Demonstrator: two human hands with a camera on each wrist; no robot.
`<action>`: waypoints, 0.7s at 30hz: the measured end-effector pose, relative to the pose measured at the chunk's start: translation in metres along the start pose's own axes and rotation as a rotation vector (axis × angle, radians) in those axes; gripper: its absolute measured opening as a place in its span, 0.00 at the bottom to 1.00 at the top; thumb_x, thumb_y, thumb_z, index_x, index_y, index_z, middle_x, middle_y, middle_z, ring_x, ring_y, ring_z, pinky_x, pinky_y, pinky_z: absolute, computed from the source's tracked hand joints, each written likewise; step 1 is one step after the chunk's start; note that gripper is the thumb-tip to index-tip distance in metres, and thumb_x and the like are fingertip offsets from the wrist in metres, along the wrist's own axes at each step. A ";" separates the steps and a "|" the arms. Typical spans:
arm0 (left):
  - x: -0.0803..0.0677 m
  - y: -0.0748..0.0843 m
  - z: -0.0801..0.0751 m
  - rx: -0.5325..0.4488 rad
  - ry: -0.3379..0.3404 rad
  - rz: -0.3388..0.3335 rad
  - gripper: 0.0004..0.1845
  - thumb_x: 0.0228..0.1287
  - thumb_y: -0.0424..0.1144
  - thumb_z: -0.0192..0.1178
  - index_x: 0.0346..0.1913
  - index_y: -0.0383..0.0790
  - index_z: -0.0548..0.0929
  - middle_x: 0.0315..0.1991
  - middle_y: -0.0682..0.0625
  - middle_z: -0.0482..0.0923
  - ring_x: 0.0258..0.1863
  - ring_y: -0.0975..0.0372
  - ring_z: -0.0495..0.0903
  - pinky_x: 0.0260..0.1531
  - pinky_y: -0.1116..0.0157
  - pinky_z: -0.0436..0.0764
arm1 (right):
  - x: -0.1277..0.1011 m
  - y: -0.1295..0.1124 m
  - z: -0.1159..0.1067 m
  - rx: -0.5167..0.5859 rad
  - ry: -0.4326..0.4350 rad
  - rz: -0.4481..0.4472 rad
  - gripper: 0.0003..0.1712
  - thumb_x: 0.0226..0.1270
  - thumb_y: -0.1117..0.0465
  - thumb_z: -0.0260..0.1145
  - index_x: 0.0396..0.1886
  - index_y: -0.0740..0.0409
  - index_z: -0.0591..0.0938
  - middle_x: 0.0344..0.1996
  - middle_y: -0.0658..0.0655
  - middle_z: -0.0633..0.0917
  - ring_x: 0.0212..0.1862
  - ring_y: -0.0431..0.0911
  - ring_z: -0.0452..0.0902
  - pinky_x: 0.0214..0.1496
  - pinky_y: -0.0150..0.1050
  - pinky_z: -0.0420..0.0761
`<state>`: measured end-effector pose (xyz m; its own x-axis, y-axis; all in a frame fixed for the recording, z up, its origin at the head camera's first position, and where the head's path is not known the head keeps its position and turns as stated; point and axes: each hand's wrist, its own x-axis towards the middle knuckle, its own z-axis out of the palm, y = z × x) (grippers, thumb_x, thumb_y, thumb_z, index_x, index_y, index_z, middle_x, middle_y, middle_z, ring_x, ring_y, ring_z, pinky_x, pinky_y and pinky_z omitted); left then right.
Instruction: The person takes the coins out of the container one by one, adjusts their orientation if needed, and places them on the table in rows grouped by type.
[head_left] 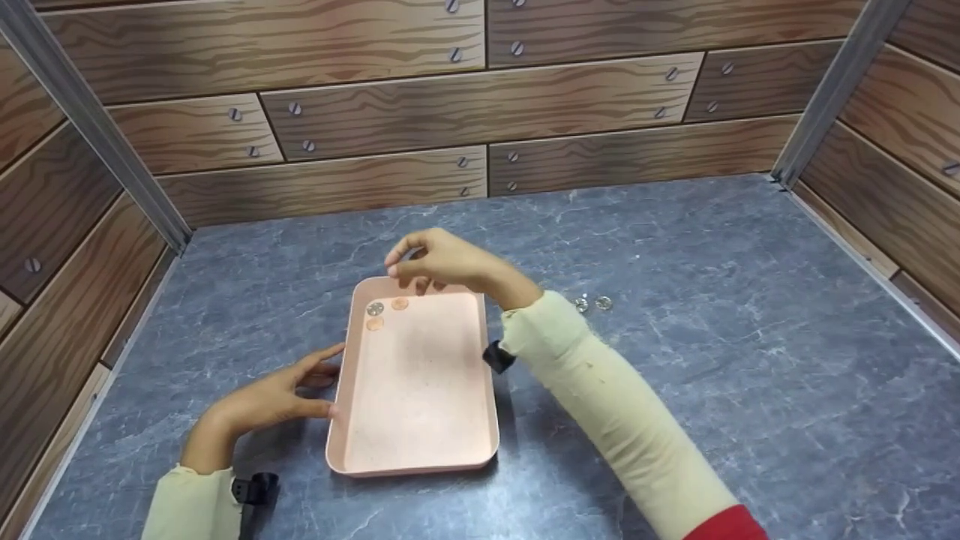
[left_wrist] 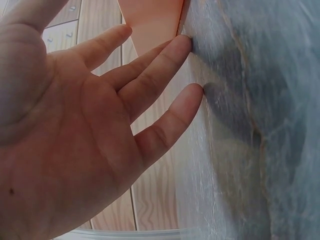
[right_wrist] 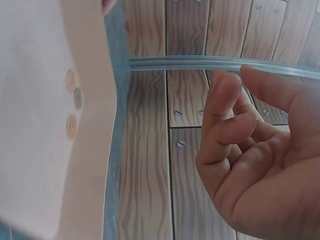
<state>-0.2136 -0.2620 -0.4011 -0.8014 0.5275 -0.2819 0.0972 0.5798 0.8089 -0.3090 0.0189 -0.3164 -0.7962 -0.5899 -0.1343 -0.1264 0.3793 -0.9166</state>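
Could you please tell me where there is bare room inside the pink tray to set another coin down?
The tray is bare across its middle and near end. Only the far left corner is crowded: three coins lie there, with the right hand above the far rim.

tray: matt plastic, probably | coins: shiny metal | table: marbled stone-look

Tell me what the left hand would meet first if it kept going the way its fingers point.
Probably the left side wall of the pink rectangular plastic tray. The left hand lies open on the grey marbled tabletop, fingers pointing right at that wall and already at or nearly against it; actual contact is unclear.
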 end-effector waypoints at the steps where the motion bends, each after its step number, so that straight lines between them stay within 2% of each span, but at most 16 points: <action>1: 0.000 0.000 0.000 0.001 0.001 -0.003 0.50 0.60 0.47 0.67 0.77 0.43 0.47 0.70 0.29 0.59 0.68 0.37 0.62 0.61 0.44 0.72 | 0.002 0.000 0.001 0.009 0.004 -0.003 0.12 0.70 0.60 0.60 0.50 0.57 0.80 0.32 0.53 0.83 0.25 0.40 0.77 0.25 0.29 0.73; 5: 0.000 0.000 0.000 0.007 0.004 -0.007 0.50 0.60 0.47 0.67 0.77 0.43 0.47 0.70 0.29 0.59 0.68 0.38 0.62 0.61 0.44 0.72 | 0.012 -0.001 0.007 0.052 0.020 -0.022 0.11 0.69 0.60 0.61 0.49 0.56 0.81 0.31 0.51 0.84 0.25 0.41 0.78 0.26 0.29 0.75; 12: 0.000 0.000 0.000 -0.017 -0.008 -0.008 0.50 0.61 0.46 0.66 0.77 0.43 0.46 0.70 0.28 0.57 0.68 0.37 0.62 0.61 0.43 0.71 | 0.026 0.008 0.016 0.166 0.045 -0.032 0.11 0.69 0.61 0.62 0.49 0.57 0.81 0.30 0.51 0.83 0.23 0.40 0.77 0.24 0.30 0.73; 21: 0.001 0.000 0.000 -0.028 -0.013 0.007 0.50 0.61 0.45 0.66 0.77 0.42 0.45 0.70 0.28 0.57 0.68 0.36 0.62 0.62 0.41 0.69 | 0.045 0.032 0.030 0.350 0.110 0.040 0.14 0.70 0.61 0.61 0.53 0.60 0.79 0.30 0.50 0.82 0.25 0.38 0.75 0.23 0.28 0.75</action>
<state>-0.2140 -0.2616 -0.4015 -0.7931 0.5397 -0.2824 0.0861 0.5583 0.8252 -0.3307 -0.0170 -0.3631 -0.8577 -0.4921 -0.1490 0.1014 0.1222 -0.9873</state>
